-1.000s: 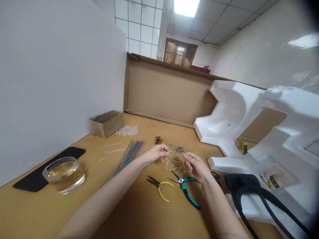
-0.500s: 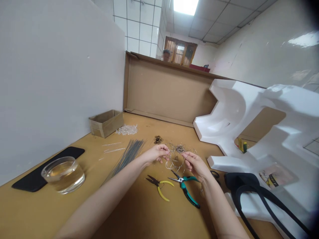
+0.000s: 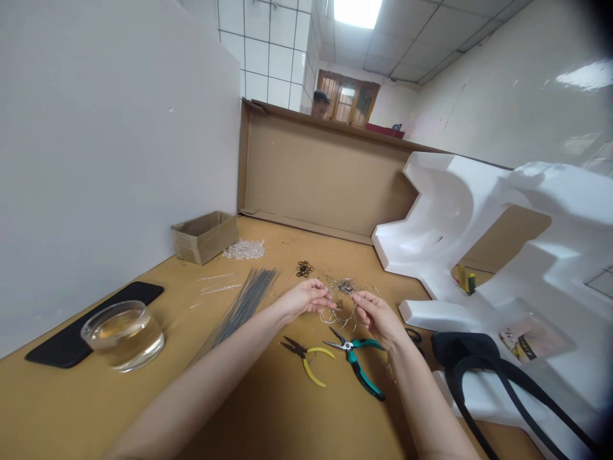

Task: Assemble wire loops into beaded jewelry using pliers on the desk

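My left hand (image 3: 309,299) is closed in a pinch on a thin silvery wire, its fingertips pointing right. Opposite it, my right hand (image 3: 376,314) also pinches thin wire between thumb and forefinger. The wire is so fine that its full course between the hands cannot be made out. Curved wire loops (image 3: 338,317) show below the fingertips. Just beyond them lies a tangled pile of silvery wire pieces (image 3: 345,285). Nearer me are yellow-handled pliers (image 3: 306,363) and green-handled long-nose pliers (image 3: 357,364), both with handles spread.
Left of my forearm lie a bundle of grey wires (image 3: 246,306), a glass bowl of liquid (image 3: 123,338) and a black phone-like slab (image 3: 52,348). Farther back are black rings (image 3: 304,268), clear small pieces (image 3: 245,249) and a cardboard box (image 3: 204,239). White foam (image 3: 440,198) stands right.
My left hand has shifted slightly right, its fingers now nearer my right hand. My right hand has barely moved. The tools have stayed put.
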Demonstrator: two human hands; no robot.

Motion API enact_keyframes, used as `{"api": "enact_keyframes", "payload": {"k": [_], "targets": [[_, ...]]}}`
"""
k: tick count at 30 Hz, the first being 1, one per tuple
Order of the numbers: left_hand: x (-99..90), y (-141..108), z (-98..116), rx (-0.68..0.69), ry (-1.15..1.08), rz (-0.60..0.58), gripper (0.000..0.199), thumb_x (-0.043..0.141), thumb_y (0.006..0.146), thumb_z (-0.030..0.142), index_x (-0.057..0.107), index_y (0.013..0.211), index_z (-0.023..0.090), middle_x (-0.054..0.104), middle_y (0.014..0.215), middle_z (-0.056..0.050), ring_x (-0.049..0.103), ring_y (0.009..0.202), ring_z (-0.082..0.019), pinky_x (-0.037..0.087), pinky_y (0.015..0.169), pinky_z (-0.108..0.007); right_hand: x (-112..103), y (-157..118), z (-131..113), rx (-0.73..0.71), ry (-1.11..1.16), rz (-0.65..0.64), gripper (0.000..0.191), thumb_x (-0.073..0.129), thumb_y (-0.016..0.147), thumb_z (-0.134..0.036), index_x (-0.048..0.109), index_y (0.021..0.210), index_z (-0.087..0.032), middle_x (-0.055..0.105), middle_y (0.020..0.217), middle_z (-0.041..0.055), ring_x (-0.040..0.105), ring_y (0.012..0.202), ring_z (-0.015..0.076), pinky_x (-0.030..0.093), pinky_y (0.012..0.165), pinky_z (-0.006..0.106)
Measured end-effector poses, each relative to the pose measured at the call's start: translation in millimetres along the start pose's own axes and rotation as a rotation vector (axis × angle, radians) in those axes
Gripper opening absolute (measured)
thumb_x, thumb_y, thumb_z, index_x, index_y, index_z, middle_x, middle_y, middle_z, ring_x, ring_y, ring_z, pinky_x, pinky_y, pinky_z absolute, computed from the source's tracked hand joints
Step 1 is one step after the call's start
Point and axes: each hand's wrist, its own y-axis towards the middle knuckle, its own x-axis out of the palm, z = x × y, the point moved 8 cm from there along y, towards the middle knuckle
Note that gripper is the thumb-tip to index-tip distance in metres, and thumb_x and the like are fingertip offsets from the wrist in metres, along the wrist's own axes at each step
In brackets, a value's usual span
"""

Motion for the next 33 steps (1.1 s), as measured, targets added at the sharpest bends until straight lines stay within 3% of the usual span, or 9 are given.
{"api": "enact_keyframes", "payload": {"k": [8,24,28,33], "targets": [[3.9,-2,9,0.042,0.024,-0.023,0.039,0.074,0.064,0.036,0.047,0.081,0.014,0.061,0.081,-0.002,0.064,0.061,-0.011,0.04,0.042,-0.014,0,-1,-4,0.001,0.011,-0.024,0.03,0.072,0.067,-0.039,0.056,0.079,-0.017,0.04,0.041,-0.0103,0.026,0.036,0.003,0.015,0.036,0.018],[22.0,-24,35,0.079,-0.033,-0.182,0.027,0.07,0.071,0.031,0.054,0.084,0.013,0.06,0.088,-0.003,0.06,0.056,-0.006,0.032,0.038,-0.013,9,-20,-30,-0.074,-0.065,-0.141,0.022,0.065,0.075,-0.037,0.056,0.085,-0.019,0.032,0.039,-0.0116,0.018,0.038,0.0043,0.015,0.039,0.019],[21.4,-24,33,0.052,-0.108,-0.171,0.027,0.071,0.07,0.03,0.054,0.084,0.014,0.06,0.086,-0.001,0.056,0.052,-0.004,0.029,0.039,-0.013,9,-24,-35,-0.109,-0.104,-0.146,0.036,0.069,0.071,-0.035,0.055,0.101,-0.022,0.034,0.043,-0.0119,0.021,0.04,0.0044,0.017,0.041,0.019],[21.7,-23,35,0.114,-0.046,-0.175,0.024,0.067,0.073,0.032,0.057,0.086,0.015,0.061,0.091,-0.003,0.055,0.056,-0.004,0.03,0.041,-0.014,5,-24,-37,-0.144,-0.196,-0.086,0.035,0.068,0.071,-0.036,0.062,0.099,-0.017,0.041,0.044,-0.009,0.029,0.04,0.0045,0.021,0.041,0.02]]}}
